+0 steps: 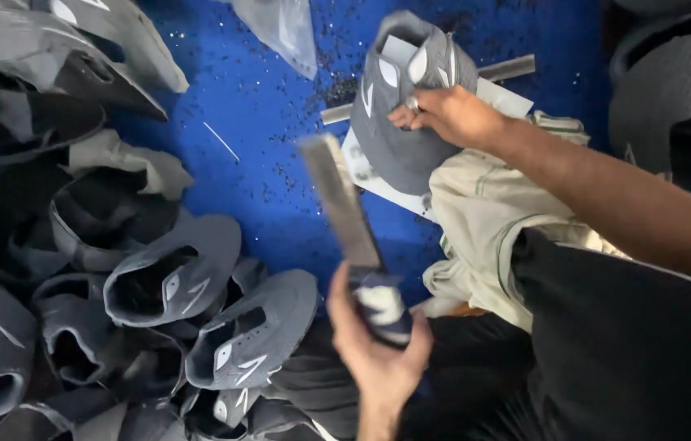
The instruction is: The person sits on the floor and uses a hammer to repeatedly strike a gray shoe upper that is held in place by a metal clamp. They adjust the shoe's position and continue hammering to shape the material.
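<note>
We pinned a grey shoe upper [401, 122] against the blue bench [255, 114] with our right hand [451, 114], grip clenched on it, steadying it. Our left hand [378, 351] grasped a flat metal blade [341, 204], raised above it. More uppers [174, 278] lay piled toward the bench's left edge.

One clear plastic bag [276, 28] at top centre, lying crumpled on blue table [264, 106], translucent grey-white, tapering to a point toward lower right. Contents not discernible. No labels, signs or screens in view anywhere else.
</note>
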